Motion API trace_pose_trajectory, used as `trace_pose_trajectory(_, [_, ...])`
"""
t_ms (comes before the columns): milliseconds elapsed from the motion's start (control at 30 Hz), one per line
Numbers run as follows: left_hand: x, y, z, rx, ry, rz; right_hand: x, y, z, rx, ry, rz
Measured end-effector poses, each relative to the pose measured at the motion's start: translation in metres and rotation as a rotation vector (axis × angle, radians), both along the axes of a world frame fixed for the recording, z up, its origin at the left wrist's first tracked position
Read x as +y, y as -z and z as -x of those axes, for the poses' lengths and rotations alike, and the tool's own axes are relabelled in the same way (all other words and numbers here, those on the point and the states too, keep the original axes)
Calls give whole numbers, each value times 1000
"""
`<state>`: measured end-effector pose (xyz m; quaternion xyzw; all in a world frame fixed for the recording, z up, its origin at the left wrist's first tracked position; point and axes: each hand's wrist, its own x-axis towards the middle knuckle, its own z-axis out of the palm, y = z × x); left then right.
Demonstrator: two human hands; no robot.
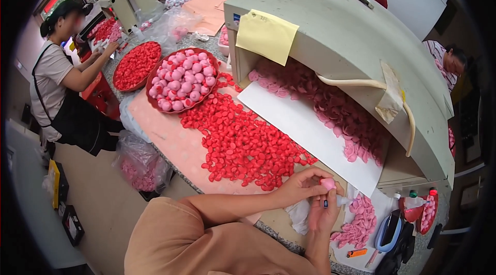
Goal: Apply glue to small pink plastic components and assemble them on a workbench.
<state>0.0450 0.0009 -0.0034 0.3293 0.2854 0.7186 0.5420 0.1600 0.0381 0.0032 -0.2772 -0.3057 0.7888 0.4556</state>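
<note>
Between the fingertips of my left hand [306,187] is a small round pink piece [328,183], part of it covered by the fingers. Just below it my right hand [323,217] is closed around a slim squeeze bottle [340,200] with a pale nozzle; most of its body is hidden in the palm. The two hands almost meet. Loose pink petal-shaped pieces [359,220] lie to the right of my right hand. Beyond my left forearm spreads a wide heap of small red pieces [248,146].
A large grey-green hood [341,32] arches over a white board [310,130] and more pink petals. Far left stand a bowl of pink balls [183,81] and a tray of red pieces [137,65]. An orange lighter [357,253] lies near right. Several people work around the table.
</note>
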Motion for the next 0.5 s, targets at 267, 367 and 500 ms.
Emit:
trace_pose_trajectory(267, [-40, -35, 90, 737, -578, 68, 5, -1, -13, -142, 29, -255])
trace_pose_trajectory(367, [-68, -48, 172, 798, -998, 213, 9, 2, -21, -149, 99, -248])
trace_pose_trajectory(500, [-138, -21, 286, 1103, -1523, 427, 10, 3, -18, -162, 106, -277])
